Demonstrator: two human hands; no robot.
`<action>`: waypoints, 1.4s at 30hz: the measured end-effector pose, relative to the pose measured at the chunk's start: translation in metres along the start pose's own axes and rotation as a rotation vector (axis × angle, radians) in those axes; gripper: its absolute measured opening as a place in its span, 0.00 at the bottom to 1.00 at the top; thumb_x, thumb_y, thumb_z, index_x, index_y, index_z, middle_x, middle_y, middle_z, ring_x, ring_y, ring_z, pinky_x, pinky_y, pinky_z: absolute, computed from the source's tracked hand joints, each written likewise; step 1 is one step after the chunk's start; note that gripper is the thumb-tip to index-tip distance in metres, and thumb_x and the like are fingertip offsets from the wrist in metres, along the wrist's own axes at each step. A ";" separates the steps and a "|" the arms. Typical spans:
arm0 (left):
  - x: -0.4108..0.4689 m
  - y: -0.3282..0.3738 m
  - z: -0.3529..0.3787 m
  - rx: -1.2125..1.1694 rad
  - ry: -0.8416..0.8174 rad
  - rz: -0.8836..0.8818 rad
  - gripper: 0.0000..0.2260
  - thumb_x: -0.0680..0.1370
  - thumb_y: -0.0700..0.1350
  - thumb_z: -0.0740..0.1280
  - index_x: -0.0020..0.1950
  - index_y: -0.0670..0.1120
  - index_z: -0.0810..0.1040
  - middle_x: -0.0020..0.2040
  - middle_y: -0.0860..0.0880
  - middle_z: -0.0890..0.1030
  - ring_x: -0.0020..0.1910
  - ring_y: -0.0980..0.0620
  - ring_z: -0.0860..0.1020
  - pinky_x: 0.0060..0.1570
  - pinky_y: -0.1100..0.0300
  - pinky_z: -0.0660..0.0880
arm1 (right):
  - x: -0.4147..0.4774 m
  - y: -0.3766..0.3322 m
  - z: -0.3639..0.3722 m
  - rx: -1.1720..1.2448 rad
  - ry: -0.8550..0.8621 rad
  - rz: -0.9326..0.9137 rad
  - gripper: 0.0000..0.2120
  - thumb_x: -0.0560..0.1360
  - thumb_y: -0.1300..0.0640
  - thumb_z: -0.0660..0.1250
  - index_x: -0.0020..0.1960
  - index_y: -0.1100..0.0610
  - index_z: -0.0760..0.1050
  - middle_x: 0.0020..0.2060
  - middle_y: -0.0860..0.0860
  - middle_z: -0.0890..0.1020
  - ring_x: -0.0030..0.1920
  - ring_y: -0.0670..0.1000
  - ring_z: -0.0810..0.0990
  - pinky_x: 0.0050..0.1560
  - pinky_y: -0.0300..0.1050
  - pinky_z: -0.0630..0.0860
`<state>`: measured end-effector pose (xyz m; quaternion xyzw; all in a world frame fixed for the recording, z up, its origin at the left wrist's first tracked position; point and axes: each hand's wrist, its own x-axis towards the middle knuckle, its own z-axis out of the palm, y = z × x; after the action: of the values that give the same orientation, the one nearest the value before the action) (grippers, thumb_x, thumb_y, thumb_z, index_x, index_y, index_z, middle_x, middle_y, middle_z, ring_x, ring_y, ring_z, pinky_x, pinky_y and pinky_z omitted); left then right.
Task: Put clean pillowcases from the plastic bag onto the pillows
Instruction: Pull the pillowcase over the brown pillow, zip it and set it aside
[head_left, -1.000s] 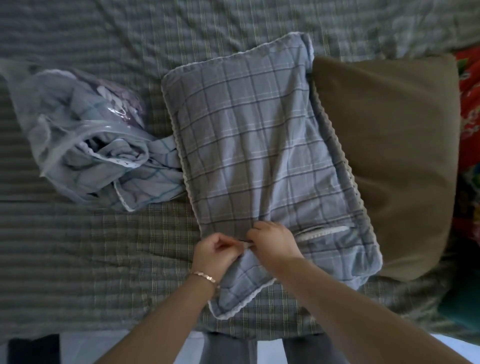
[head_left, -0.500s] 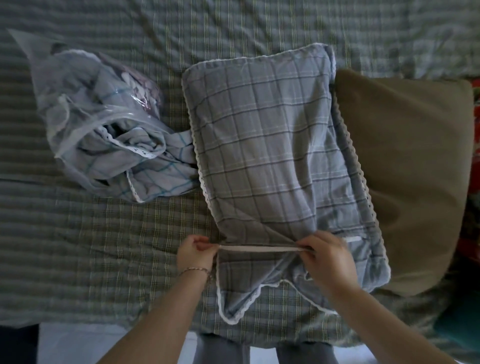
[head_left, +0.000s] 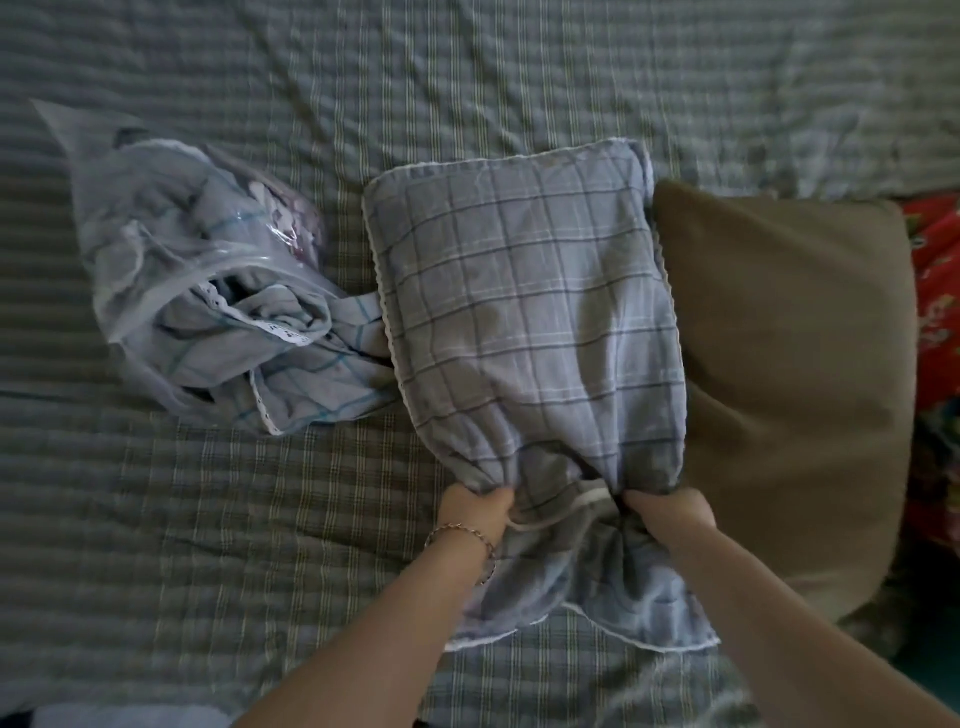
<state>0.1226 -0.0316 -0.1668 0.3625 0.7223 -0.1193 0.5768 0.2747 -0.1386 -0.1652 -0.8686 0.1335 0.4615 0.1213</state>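
- Left hand (head_left: 475, 512) and right hand (head_left: 670, 519) each clench the plaid pillowcase's (head_left: 524, 332) open end, just left of the brown pillow (head_left: 789, 364).
- Best to tug both sides evenly, so the filling seats into the far corners.

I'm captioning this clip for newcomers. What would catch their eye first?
The stuffed blue plaid pillowcase at the centre, its bunched near end gripped by the left hand and right hand. A bare brown pillow lies beside it on the right, and a clear plastic bag spilling more plaid fabric sits to its left.
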 end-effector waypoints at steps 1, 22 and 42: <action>-0.007 0.008 -0.003 -0.029 -0.007 0.033 0.06 0.72 0.39 0.67 0.44 0.37 0.76 0.36 0.45 0.76 0.37 0.47 0.74 0.36 0.61 0.67 | -0.001 -0.004 -0.004 0.014 -0.019 -0.008 0.21 0.71 0.57 0.71 0.57 0.71 0.73 0.50 0.64 0.79 0.52 0.62 0.78 0.52 0.50 0.73; -0.223 -0.042 -0.205 -0.003 0.395 1.032 0.06 0.70 0.31 0.68 0.36 0.40 0.75 0.30 0.54 0.71 0.34 0.52 0.71 0.29 0.72 0.64 | -0.335 0.062 -0.029 0.471 0.142 -0.907 0.13 0.72 0.60 0.64 0.30 0.58 0.65 0.21 0.48 0.65 0.22 0.43 0.62 0.22 0.33 0.59; -0.219 -0.205 -0.593 0.047 0.565 0.851 0.03 0.72 0.39 0.69 0.42 0.44 0.76 0.43 0.45 0.79 0.45 0.48 0.76 0.42 0.65 0.64 | -0.548 0.048 0.266 0.316 -0.210 -0.946 0.16 0.75 0.62 0.64 0.30 0.60 0.65 0.22 0.51 0.69 0.27 0.49 0.68 0.22 0.36 0.62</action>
<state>-0.4400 0.0887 0.1662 0.6555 0.6355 0.2124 0.3483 -0.2412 -0.0285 0.1428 -0.7540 -0.2193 0.4151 0.4595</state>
